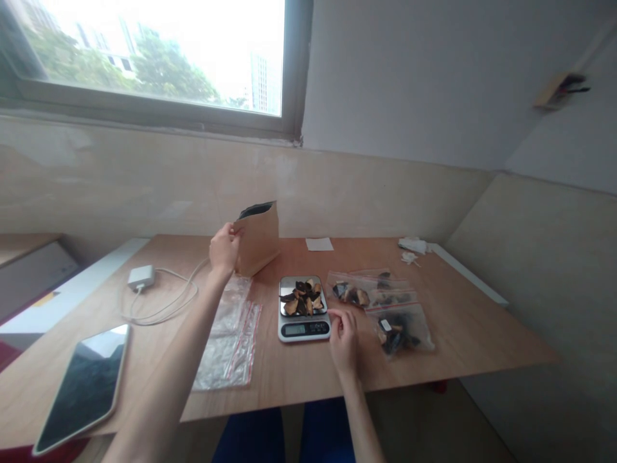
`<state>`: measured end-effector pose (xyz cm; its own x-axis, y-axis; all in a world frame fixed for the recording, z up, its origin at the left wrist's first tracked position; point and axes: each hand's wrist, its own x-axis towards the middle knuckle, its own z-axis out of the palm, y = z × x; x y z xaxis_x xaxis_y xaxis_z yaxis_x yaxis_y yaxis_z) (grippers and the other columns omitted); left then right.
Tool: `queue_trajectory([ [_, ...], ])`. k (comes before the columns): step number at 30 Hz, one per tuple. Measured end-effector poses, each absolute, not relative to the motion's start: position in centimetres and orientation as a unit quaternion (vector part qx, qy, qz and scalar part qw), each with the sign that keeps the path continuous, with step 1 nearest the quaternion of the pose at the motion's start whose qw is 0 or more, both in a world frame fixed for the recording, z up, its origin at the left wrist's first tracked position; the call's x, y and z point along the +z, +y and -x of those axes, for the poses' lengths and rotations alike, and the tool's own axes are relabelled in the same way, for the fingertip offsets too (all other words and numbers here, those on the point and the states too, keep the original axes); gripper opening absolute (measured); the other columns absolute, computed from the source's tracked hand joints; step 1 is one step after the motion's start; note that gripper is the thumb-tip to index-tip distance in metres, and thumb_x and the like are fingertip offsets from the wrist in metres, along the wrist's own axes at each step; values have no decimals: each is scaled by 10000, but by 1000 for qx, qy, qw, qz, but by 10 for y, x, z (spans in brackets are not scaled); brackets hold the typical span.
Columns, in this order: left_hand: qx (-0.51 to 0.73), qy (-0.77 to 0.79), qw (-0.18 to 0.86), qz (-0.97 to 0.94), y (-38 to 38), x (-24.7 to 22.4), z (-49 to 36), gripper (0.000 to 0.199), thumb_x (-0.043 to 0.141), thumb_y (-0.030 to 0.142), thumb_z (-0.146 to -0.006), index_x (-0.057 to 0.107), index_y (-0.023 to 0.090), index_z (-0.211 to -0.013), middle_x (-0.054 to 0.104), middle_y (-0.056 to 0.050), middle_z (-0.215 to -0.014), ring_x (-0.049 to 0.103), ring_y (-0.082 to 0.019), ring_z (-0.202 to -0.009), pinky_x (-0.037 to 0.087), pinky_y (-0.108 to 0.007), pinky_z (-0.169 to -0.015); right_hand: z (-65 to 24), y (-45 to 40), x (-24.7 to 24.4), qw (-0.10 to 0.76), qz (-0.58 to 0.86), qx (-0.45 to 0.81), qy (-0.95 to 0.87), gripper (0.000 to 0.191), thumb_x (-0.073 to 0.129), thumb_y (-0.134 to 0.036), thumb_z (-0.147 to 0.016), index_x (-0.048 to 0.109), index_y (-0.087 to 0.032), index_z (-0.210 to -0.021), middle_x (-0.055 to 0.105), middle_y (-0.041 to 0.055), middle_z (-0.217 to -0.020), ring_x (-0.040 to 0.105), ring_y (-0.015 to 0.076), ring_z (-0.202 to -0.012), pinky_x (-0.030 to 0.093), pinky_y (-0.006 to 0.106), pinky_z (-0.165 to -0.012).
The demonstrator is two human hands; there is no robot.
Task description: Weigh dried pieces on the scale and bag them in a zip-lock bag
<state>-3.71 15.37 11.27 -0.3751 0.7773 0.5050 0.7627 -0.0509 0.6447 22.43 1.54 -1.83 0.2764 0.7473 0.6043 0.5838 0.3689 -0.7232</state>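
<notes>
My left hand (225,249) pinches the upper left edge of a brown paper bag (260,241), which stands upright with its dark mouth open. Brown and black dried pieces (303,299) lie heaped on the plate of a white digital scale (304,337) at the middle of the table. Beside the scale's right edge rests my right hand (344,341), its fingers curled; whether anything small is between them cannot be made out. Farther right are clear zip bags (417,321) holding similar dark pieces. Flat clear zip bags (224,354) lie left of the scale.
At the left of the wooden table (482,334) are a tablet (84,386) and a white charger (141,277) with a looped cable. A white paper (319,244) lies near the wall, and crumpled white scraps (414,245) are at the back right.
</notes>
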Motion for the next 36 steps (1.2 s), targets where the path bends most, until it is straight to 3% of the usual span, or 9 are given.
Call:
queue_trajectory([
  [6,463,696,-12,-549,137,76,56,412,507,407,-755,506,110,-1041,570,-154,-1033,588,-227,-838,450,-351,-787,-225,15,-18,576,563,71,-589,210,373,-143,-841,577,-190,-845,584,65,-841,541,191,-832,450,329,-741],
  [8,411,704,-1,-580,120,50,59,406,503,441,-735,520,104,-961,574,-154,-964,566,-268,-922,445,-373,-804,-225,16,-19,576,566,72,-585,210,369,-149,-845,575,-185,-852,585,69,-845,544,190,-830,451,329,-740],
  [10,328,723,34,-607,102,24,59,407,492,494,-717,532,116,-862,583,-131,-841,573,-288,-886,443,-392,-793,-225,16,-20,580,568,76,-579,206,367,-158,-851,571,-179,-871,593,74,-862,550,188,-831,457,326,-734],
  [15,223,735,47,-639,75,-12,53,353,445,466,-735,517,127,-802,579,-134,-802,583,-270,-813,440,-354,-730,-224,17,-22,587,568,82,-570,195,378,-181,-854,566,-172,-905,604,85,-889,564,186,-831,471,323,-720],
  [19,233,737,81,-629,73,-3,50,210,361,345,-783,469,185,-699,566,-70,-701,568,-213,-675,411,-311,-638,-226,17,-22,589,570,84,-567,194,379,-187,-852,566,-175,-902,607,86,-880,571,188,-823,478,324,-711],
  [26,395,601,149,-679,30,37,9,297,375,424,-817,373,214,-607,445,31,-544,435,-129,-513,343,-248,-530,-193,-1,10,576,504,156,-625,181,398,-218,-870,576,-200,-903,614,62,-874,583,176,-822,478,302,-733],
  [29,399,522,203,-726,4,44,-16,290,393,411,-835,403,209,-629,454,29,-567,439,-119,-524,361,-235,-527,-161,-10,33,555,458,276,-637,177,415,-266,-884,559,-207,-969,618,53,-947,594,165,-872,476,280,-769],
  [32,407,460,239,-752,-10,44,-27,192,407,357,-846,482,205,-753,524,1,-666,499,-130,-607,402,-236,-572,-141,-11,47,561,436,388,-588,162,448,-336,-872,532,-200,-903,614,19,-813,607,143,-736,495,246,-666],
  [36,422,432,273,-749,-13,43,-27,195,410,344,-857,487,204,-744,546,-13,-700,520,-137,-662,422,-252,-638,-143,-2,48,573,434,415,-558,195,530,-380,-823,540,-189,-789,586,-1,-716,579,131,-663,483,232,-619],
])
